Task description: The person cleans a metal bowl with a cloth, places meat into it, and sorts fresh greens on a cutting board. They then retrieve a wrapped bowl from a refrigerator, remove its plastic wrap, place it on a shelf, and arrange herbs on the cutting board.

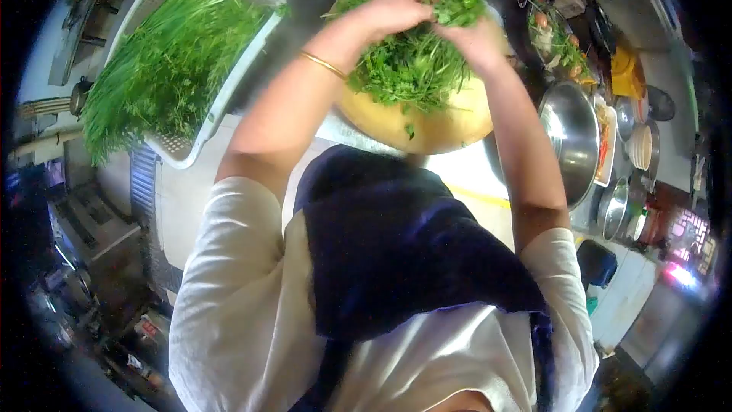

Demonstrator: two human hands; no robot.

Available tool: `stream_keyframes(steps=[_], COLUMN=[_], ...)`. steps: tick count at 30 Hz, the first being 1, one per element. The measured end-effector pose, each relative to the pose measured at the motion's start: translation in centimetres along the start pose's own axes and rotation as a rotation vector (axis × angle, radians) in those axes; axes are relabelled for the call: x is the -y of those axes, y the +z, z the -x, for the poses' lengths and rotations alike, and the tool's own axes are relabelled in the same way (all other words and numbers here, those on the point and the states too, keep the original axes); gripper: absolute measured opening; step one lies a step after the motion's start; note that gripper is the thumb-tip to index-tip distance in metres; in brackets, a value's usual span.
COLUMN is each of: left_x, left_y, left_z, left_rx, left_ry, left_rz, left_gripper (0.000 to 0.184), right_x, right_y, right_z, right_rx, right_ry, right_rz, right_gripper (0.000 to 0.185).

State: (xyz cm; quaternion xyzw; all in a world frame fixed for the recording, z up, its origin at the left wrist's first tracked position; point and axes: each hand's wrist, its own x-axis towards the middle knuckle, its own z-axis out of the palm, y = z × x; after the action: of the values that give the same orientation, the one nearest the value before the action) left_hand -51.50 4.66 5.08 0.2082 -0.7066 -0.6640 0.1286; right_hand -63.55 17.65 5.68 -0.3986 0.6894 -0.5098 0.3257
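The count comes to one left hand (402,8) and one right hand (474,40), two white sleeves (232,221) (557,259), one bangle (324,65), one apron (412,252), two heaps of greens (183,53) (415,69), one basket (219,111), one round board (457,122), one large steel bowl (570,133), and several smaller bowls (614,207) (639,145).

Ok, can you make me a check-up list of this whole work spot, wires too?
Surface: round yellow cutting board, one loose leaf near its closest edge.
Job's things: leafy green herbs heaped on the board; white plastic basket of greens, some hanging over its side.
Clutter: shiny steel bowl right of the board, more dishes beyond.
Hands: left hand and right hand at the herbs, fingers blurry.
Cables: nothing seen.
Surroundings: bright pinkish light far right; edges too dark to check.
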Motion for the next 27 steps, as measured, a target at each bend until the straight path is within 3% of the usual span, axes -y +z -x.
stream_keyframes(steps=[1,2,3,4,5,6,7,8,9,11,16,19,21,23,27], left_x=[-1.2,-0.8,-0.4,0.1,1.2,2.6,3.8,3.3,4.2,5.3,6.7,6.0,5.4,4.3,5.9], left_y=[-0.8,-1.4,-2.2,-3.1,-3.7,-4.0,-4.1,-3.2,-2.4,-0.6,1.2,0.5,-0.7,-2.4,-4.9], left_z=[0.6,0.4,0.2,0.3,0.7,1.4,1.6,3.4,4.2,5.5,4.0,2.7,2.0,1.1,-1.2], left_rx=[0.050,0.047,0.041,0.017,-0.055,-0.128,-0.199,-0.234,-0.265,-0.210,-0.250,-0.148,-0.144,-0.081,-0.129], left_ry=[-0.071,0.054,0.183,0.141,0.177,0.213,0.248,0.222,0.432,0.450,0.451,0.394,0.349,0.133,-0.039], left_rz=[-0.014,0.067,0.147,0.139,0.011,-0.118,-0.246,-0.500,-0.813,-1.095,-1.198,-1.299,-1.169,-0.905,-0.393], left_gripper=[0.029,0.032,0.035,0.038,0.035,0.032,0.030,0.019,0.013,0.017,0.019,0.019,0.018,0.021,0.024], right_x=[-0.1,0.5,0.2,0.0,0.0,0.6,0.0,0.5,1.1,0.5,-0.1,1.0,1.6,2.9,2.7], right_y=[-0.7,-1.4,-2.2,-3.5,-4.8,-5.8,-6.6,-7.3,-7.9,-9.0,-9.3,-8.3,-8.2,-8.2,-8.7], right_z=[-0.2,-0.1,0.2,0.4,0.5,1.2,1.3,1.9,2.4,2.6,3.8,5.3,6.0,6.8,7.2], right_rx=[-0.053,-0.096,-0.049,0.018,0.085,0.019,-0.037,-0.074,-0.111,-0.182,-0.258,-0.317,-0.363,-0.417,-0.425], right_ry=[0.014,0.100,0.046,0.041,0.036,0.125,0.077,0.130,0.184,0.237,0.156,0.158,0.120,0.081,0.128], right_rz=[-0.055,-0.075,-0.266,-0.317,-0.368,-0.314,-0.291,-0.317,-0.342,-0.362,-0.304,-0.287,-0.289,-0.261,-0.363], right_gripper=[0.044,0.042,0.039,0.035,0.031,0.025,0.022,0.021,0.020,0.017,0.012,0.011,0.013,0.013,0.017])
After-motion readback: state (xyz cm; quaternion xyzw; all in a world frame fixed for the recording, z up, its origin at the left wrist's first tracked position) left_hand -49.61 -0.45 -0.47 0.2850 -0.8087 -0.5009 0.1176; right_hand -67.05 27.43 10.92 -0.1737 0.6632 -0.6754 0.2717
